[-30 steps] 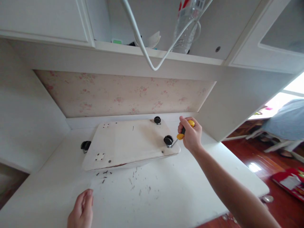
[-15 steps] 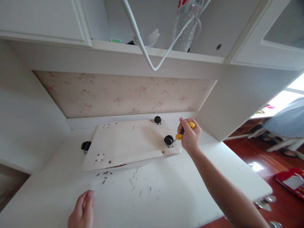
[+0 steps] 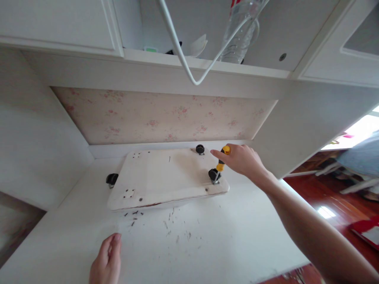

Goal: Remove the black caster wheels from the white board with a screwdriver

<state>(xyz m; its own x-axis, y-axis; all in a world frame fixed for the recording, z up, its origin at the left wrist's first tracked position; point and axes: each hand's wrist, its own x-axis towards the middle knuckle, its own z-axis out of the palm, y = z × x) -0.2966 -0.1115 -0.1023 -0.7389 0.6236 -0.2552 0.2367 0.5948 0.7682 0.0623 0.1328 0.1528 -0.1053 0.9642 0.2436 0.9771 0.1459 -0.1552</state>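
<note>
My right hand [image 3: 244, 157] grips a yellow and black screwdriver [image 3: 220, 167]. Its shaft reaches down to the metal plate of a black caster [image 3: 213, 174] at the near right corner of a white board [image 3: 166, 177]. A second caster [image 3: 200, 149] sits at the board's far right corner. Another black caster [image 3: 111, 179] lies beside the board's left edge. Both left corners of the board show small screw holes and no wheel. My left hand [image 3: 106, 258] hovers at the front left with curled, closed fingers; whatever they hold is hidden. Several dark screws [image 3: 135, 213] lie between it and the board.
A white cable [image 3: 196, 82] hangs in front of the open shelf above. On that shelf stands a clear plastic bottle [image 3: 237, 39]. Cabinet walls flank the white desktop [image 3: 213, 244], which has dark scuffs. At right, red flooring [image 3: 308, 197] shows.
My right hand has tilted the screwdriver more upright, and its grip on the handle has shifted. My view has swung slightly left. The left hand stays nearly where it was.
</note>
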